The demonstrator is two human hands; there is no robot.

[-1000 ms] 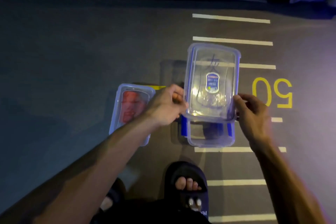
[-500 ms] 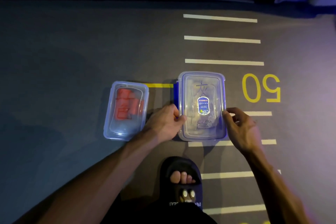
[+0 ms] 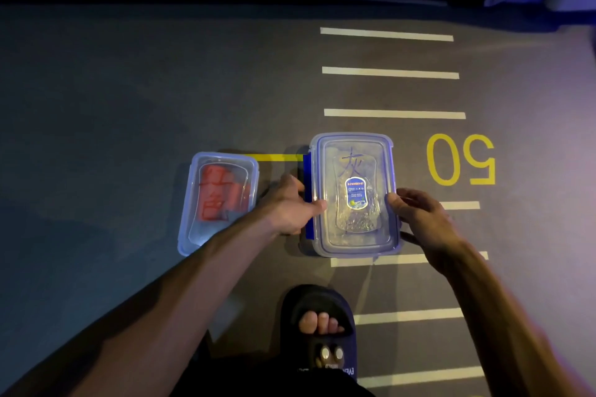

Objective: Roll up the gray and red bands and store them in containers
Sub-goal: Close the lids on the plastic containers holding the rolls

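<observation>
Dark gray floor [image 3: 129, 106], white stripes [image 3: 390, 72], yellow "50" [image 3: 461, 159]

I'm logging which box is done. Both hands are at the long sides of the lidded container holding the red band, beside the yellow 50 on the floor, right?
Not quite. The head view shows the left hand and right hand at the container with the blue label, beside the yellow 50. The red-band container lies untouched to its left.
</observation>
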